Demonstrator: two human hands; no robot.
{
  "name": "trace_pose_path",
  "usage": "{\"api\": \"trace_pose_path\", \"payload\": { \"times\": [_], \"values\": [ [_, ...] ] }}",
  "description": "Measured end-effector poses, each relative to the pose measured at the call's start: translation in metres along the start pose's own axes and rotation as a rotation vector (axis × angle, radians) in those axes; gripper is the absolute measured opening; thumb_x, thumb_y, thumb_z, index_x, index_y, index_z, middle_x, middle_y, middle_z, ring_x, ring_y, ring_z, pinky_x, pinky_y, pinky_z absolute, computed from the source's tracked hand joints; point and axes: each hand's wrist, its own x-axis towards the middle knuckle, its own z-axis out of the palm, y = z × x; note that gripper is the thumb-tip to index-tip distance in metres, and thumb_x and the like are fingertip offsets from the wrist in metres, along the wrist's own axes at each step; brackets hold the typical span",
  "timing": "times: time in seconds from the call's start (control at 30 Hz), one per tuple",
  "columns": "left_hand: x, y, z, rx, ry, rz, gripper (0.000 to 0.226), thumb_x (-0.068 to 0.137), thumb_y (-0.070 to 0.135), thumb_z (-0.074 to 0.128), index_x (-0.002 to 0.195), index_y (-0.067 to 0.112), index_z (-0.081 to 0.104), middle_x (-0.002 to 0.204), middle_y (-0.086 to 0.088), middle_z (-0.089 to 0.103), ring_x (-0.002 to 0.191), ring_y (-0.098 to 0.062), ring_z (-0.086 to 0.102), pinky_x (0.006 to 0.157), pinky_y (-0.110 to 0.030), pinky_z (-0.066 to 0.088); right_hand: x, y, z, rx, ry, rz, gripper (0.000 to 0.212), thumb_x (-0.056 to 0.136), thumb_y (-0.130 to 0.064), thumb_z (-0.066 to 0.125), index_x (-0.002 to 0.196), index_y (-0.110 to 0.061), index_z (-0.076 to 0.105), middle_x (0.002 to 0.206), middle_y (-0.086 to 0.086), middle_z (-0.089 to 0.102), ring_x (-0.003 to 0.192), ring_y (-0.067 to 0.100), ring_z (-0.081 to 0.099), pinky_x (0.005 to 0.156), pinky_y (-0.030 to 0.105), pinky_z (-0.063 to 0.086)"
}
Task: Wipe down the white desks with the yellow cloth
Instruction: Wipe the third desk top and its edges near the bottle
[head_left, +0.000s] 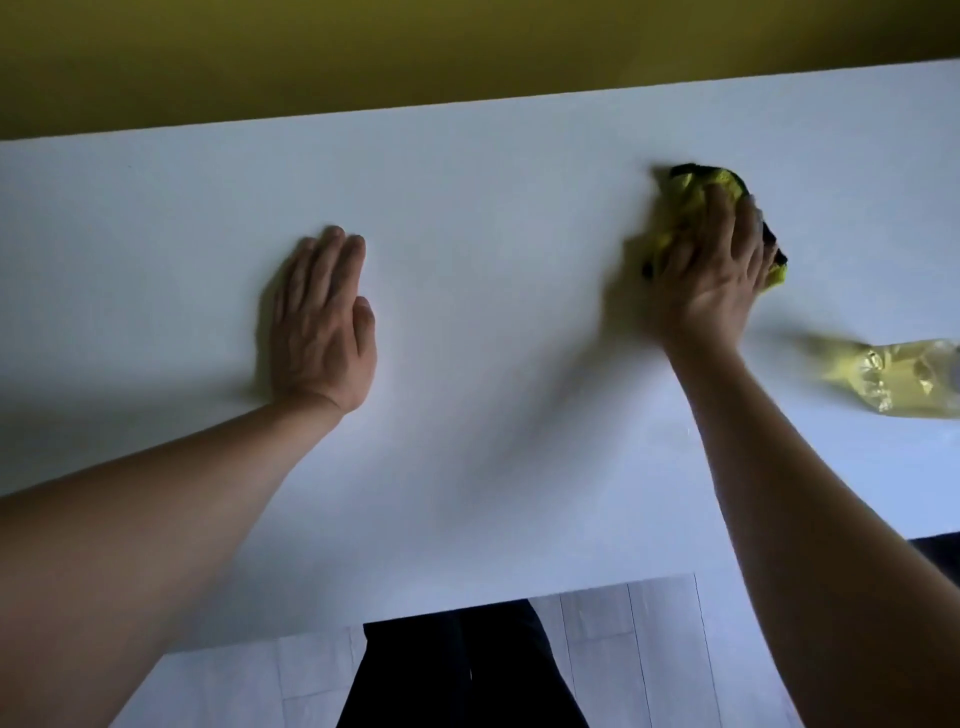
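One white desk (467, 218), left hand (319, 327) flat, right hand (711, 275) pressing one yellow cloth (680, 202)

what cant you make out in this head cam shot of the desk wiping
- Yellow cloth: mostly hidden under the right hand, both motion-blurred.
- Yellowish clear object: cut off by the right frame edge, blurred; identity unclear.
- White desk: ends run past both side edges.

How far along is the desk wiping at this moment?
Done: nothing on the surface shows which parts are already wiped. In hand: the right hand presses the yellow cloth on the white desk; the left hand rests flat. Left: cannot tell; a bottle lies at right.
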Motion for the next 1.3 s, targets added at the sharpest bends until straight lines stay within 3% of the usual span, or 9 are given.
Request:
{"api": "trace_pose_path", "payload": {
  "times": [0.1,0.3,0.4,0.63,0.77,0.9,1.03,1.13,1.3],
  "values": [
    [0.000,0.000,-0.002,0.002,-0.001,-0.002,0.059,0.103,0.023,0.032,0.162,0.014,0.035,0.170,-0.007,0.030,0.158,-0.030,0.025,0.129,-0.036,0.013,-0.024,-0.033,0.009,-0.015,0.031,0.044,0.062,0.094,-0.037,0.037,0.152,-0.014,0.044,0.157,0.020,0.038,0.144,0.039,0.035,0.120,0.052,0.019],
    [-0.002,-0.005,0.003,-0.027,0.031,0.010,0.057,0.104,0.020,0.036,0.160,0.013,0.040,0.168,-0.009,0.034,0.156,-0.033,0.029,0.128,-0.039,0.017,-0.164,-0.140,0.032,0.161,-0.195,-0.406,0.059,0.097,-0.036,0.045,0.151,-0.013,0.045,0.157,0.020,0.038,0.149,0.034,0.029,0.124,0.052,0.015],
    [-0.002,-0.006,0.005,-0.035,0.032,0.031,0.055,0.105,0.021,0.036,0.160,0.013,0.041,0.168,-0.009,0.035,0.155,-0.034,0.031,0.128,-0.041,0.019,-0.174,-0.138,0.027,0.127,-0.246,-0.511,0.057,0.099,-0.037,0.047,0.152,-0.017,0.045,0.159,0.015,0.038,0.150,0.031,0.031,0.124,0.049,0.017],
    [-0.001,-0.004,0.002,-0.026,-0.022,0.001,0.059,0.104,0.026,0.030,0.163,0.017,0.033,0.171,-0.005,0.027,0.158,-0.032,0.023,0.129,-0.042,0.015,-0.080,0.008,-0.022,0.026,-0.026,-0.164,0.060,0.097,-0.038,0.040,0.151,-0.013,0.045,0.154,0.019,0.043,0.140,0.037,0.040,0.118,0.049,0.027],
    [-0.001,-0.005,0.001,-0.027,-0.023,-0.019,0.059,0.104,0.028,0.027,0.163,0.019,0.033,0.172,-0.004,0.026,0.159,-0.030,0.021,0.129,-0.043,0.015,-0.077,0.012,-0.027,0.010,0.001,0.114,0.064,0.092,-0.039,0.034,0.153,-0.019,0.042,0.158,0.016,0.037,0.145,0.036,0.034,0.121,0.049,0.021],
    [0.000,-0.002,0.001,-0.039,-0.017,-0.022,0.059,0.104,0.028,0.028,0.162,0.019,0.034,0.172,-0.004,0.026,0.159,-0.029,0.021,0.129,-0.043,0.014,-0.152,-0.053,-0.007,0.036,0.005,-0.099,0.063,0.093,-0.037,0.041,0.149,-0.008,0.048,0.152,0.025,0.042,0.139,0.042,0.039,0.117,0.054,0.024],
    [-0.001,-0.007,0.001,-0.053,-0.017,0.006,0.059,0.104,0.028,0.029,0.161,0.016,0.036,0.171,-0.008,0.028,0.159,-0.032,0.022,0.130,-0.042,0.011,-0.271,-0.137,0.004,0.121,-0.203,-0.303,0.059,0.096,-0.033,0.044,0.152,-0.013,0.044,0.158,0.019,0.037,0.150,0.034,0.027,0.124,0.051,0.016],
    [-0.001,-0.010,0.003,-0.095,0.001,0.048,0.058,0.104,0.026,0.028,0.158,0.010,0.042,0.168,-0.013,0.032,0.157,-0.035,0.025,0.130,-0.043,0.011,-0.277,-0.125,0.000,0.114,-0.240,-0.404,0.055,0.101,-0.032,0.049,0.153,-0.017,0.042,0.161,0.015,0.034,0.152,0.030,0.026,0.125,0.048,0.015],
    [-0.001,-0.014,0.006,-0.128,-0.010,0.062,0.058,0.103,0.023,0.026,0.156,0.009,0.043,0.168,-0.015,0.032,0.157,-0.035,0.025,0.131,-0.041,0.008,-0.207,-0.035,-0.022,0.049,-0.044,-0.098,0.060,0.092,-0.030,0.049,0.148,-0.010,0.049,0.152,0.023,0.044,0.140,0.037,0.038,0.118,0.050,0.027]
  ]
}}
